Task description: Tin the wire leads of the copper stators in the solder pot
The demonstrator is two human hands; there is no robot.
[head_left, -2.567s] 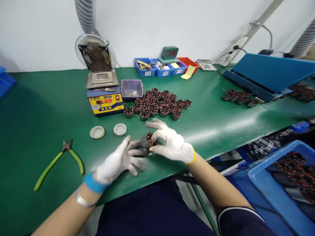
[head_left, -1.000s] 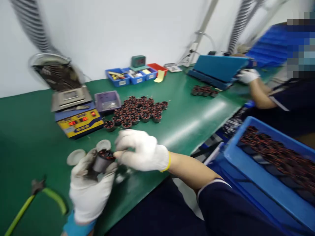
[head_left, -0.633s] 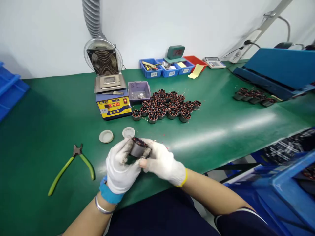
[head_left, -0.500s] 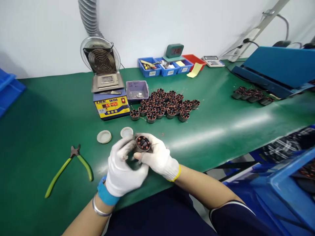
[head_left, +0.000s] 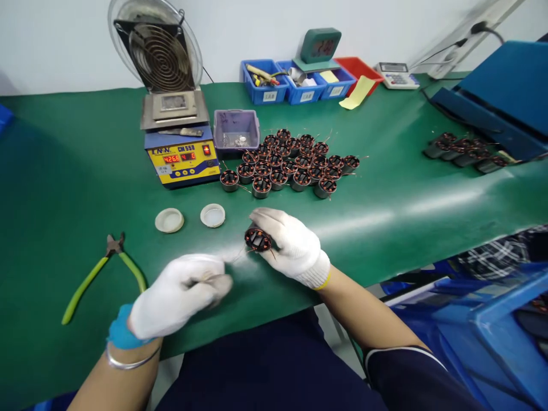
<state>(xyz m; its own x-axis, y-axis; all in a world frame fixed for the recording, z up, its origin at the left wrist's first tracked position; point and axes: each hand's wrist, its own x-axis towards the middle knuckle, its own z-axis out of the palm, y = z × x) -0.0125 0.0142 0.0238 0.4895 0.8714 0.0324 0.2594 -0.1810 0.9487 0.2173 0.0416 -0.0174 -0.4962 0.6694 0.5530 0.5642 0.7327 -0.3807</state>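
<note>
In my gloved right hand (head_left: 291,242) I grip a motor stator (head_left: 257,238), a dark ring with copper windings, its open face tilted toward me. Fine wire ends stick out of it. To the left, my gloved left hand (head_left: 184,291) is closed in a pinch and slightly blurred. A thin wire (head_left: 237,256) stretches from the stator to its fingers; the pinched end is hidden. Behind my hands stand many similar stators (head_left: 287,165) in a cluster. Two shallow white dishes (head_left: 213,215) lie beyond my left hand, and green-handled cutters (head_left: 115,246) rest open beside it.
At the back left stands a yellow-and-blue solder pot (head_left: 182,160) with a fan behind it. A purple bin (head_left: 236,128) adjoins it. Blue bins (head_left: 269,96), a clock (head_left: 321,45) and a calculator (head_left: 397,76) line the wall. More stators (head_left: 466,153) sit at right.
My left hand has drawn away from the stator toward the left, a wire now stretched between. The stator has tipped in my right hand. The view has shifted.
</note>
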